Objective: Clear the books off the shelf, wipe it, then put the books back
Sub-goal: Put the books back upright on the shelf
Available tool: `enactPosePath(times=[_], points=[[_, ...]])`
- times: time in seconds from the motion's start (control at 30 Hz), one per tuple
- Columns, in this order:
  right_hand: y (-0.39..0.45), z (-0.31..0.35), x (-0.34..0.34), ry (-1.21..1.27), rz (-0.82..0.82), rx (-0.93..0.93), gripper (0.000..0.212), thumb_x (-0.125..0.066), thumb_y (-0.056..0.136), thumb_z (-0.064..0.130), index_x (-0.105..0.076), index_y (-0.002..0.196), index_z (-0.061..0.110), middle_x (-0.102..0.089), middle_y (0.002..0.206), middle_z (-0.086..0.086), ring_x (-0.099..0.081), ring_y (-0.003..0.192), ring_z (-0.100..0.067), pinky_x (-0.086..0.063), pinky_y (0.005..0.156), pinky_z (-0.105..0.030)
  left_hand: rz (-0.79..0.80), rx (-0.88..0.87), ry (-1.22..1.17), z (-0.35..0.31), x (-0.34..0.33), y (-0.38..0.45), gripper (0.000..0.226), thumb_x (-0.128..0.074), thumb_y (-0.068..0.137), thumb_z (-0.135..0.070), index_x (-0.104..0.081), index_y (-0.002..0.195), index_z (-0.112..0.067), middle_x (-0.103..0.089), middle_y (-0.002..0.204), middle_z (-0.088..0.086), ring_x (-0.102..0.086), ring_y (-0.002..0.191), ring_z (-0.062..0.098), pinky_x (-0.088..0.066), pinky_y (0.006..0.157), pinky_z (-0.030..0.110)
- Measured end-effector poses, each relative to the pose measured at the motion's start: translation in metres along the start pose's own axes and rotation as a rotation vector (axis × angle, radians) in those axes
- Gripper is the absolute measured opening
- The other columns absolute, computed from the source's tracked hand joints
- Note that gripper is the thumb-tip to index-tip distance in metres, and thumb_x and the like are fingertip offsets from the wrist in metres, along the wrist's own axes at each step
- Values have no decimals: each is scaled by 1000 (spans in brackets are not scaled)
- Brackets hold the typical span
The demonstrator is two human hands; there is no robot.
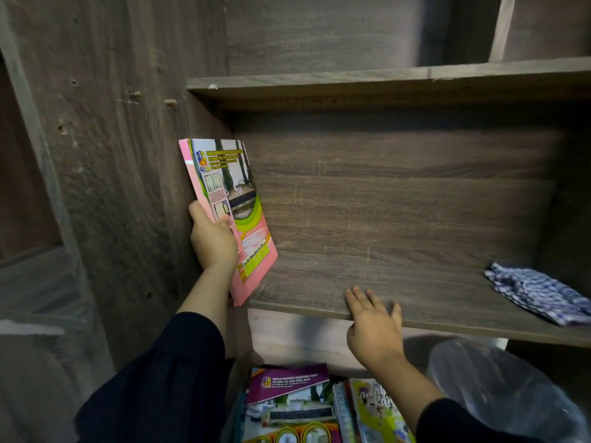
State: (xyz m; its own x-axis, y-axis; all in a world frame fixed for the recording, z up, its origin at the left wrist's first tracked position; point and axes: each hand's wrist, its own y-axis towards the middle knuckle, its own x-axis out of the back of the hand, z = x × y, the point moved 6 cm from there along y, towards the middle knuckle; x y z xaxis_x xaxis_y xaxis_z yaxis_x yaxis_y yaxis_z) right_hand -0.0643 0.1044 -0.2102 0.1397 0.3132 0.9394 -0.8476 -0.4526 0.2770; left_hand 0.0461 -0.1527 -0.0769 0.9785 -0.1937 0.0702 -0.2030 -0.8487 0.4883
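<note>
My left hand [212, 239] grips a pink book [235, 199] by its spine and holds it upright at the far left end of the wooden shelf [399, 244], its lower corner at the shelf's front edge, close to the side panel. My right hand [372, 327] rests flat with fingers spread on the shelf's front edge, holding nothing. A crumpled blue-and-white checked cloth [537, 294] lies at the shelf's right end. Below the shelf, several books [297, 407] lie in a pile, a purple-covered one on top.
A wooden side panel [128, 171] rises left of the shelf, and another shelf board [383, 81] runs above. A bin lined with a clear plastic bag [499, 385] stands at the lower right, beside the book pile.
</note>
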Motion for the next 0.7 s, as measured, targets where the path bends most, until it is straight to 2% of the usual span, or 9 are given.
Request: enactPosePath(times=[0.13, 0.23, 0.3, 0.33, 0.37, 0.4, 0.53, 0.6, 0.7], points=[[-2, 1, 1, -6, 56, 15, 70, -39, 89, 12, -12, 152, 26, -9, 160, 8, -5, 148, -17, -3, 117, -52, 67, 44, 96, 13, 5, -13, 45, -59, 90, -12, -37, 129, -7, -61, 123, 19, -61, 109, 37, -50, 86, 44], [-8, 5, 2, 33, 25, 44, 66, -40, 88, 9, -21, 150, 21, -17, 159, 1, -11, 148, -20, -5, 119, -48, 15, 86, 141, 31, 17, -32, 43, -53, 94, -25, -38, 129, -5, -60, 120, 22, -57, 110, 39, -45, 88, 44], [-22, 11, 2, 36, -156, 98, 61, -48, 79, 4, -44, 139, 16, -43, 142, -10, -36, 135, -30, -27, 113, -47, -72, 91, 161, 43, 28, -50, 37, -48, 96, -27, -44, 124, -4, -58, 121, 22, -53, 114, 39, -40, 92, 44], [-31, 14, -1, 47, -262, 120, 58, -53, 71, 3, -55, 128, 15, -54, 126, -12, -48, 120, -32, -40, 101, -45, -107, 101, 171, 51, 34, -61, 34, -47, 97, -27, -46, 122, -4, -58, 121, 21, -51, 115, 38, -39, 93, 43], [-42, 16, -7, 64, -327, 140, 54, -57, 67, 3, -61, 120, 15, -59, 113, -10, -54, 107, -31, -47, 90, -42, -123, 108, 188, 60, 38, -71, 32, -46, 97, -26, -48, 120, -4, -59, 120, 20, -51, 114, 36, -39, 93, 42], [-51, 19, -18, 99, -314, 151, 50, -58, 68, 3, -62, 116, 15, -60, 108, -9, -56, 101, -30, -49, 85, -39, -110, 115, 205, 71, 39, -81, 29, -46, 97, -25, -49, 118, -5, -60, 118, 18, -52, 113, 35, -41, 92, 42], [-85, 27, -94, 263, 159, 68, 43, -46, 85, 5, -54, 125, 16, -55, 123, -5, -54, 113, -23, -47, 94, -33, 126, 179, 336, 131, 31, -115, 19, -48, 96, -19, -53, 111, -8, -63, 110, 17, -57, 105, 34, -49, 89, 44], [-99, 25, -130, 292, 333, -9, 41, -42, 86, 5, -54, 124, 16, -57, 123, -6, -57, 112, -22, -48, 89, -30, 308, 282, 431, 166, 23, -129, 18, -48, 95, -17, -56, 109, -7, -64, 110, 17, -59, 104, 33, -49, 84, 38], [-108, 19, -170, 298, 536, -103, 24, -43, 91, 9, -58, 110, 10, -61, 119, -9, -60, 109, -23, -45, 77, -25, 648, 421, 626, 217, 9, -155, 22, -47, 94, -13, -58, 110, -2, -63, 117, 18, -60, 107, 32, -45, 79, 31]])
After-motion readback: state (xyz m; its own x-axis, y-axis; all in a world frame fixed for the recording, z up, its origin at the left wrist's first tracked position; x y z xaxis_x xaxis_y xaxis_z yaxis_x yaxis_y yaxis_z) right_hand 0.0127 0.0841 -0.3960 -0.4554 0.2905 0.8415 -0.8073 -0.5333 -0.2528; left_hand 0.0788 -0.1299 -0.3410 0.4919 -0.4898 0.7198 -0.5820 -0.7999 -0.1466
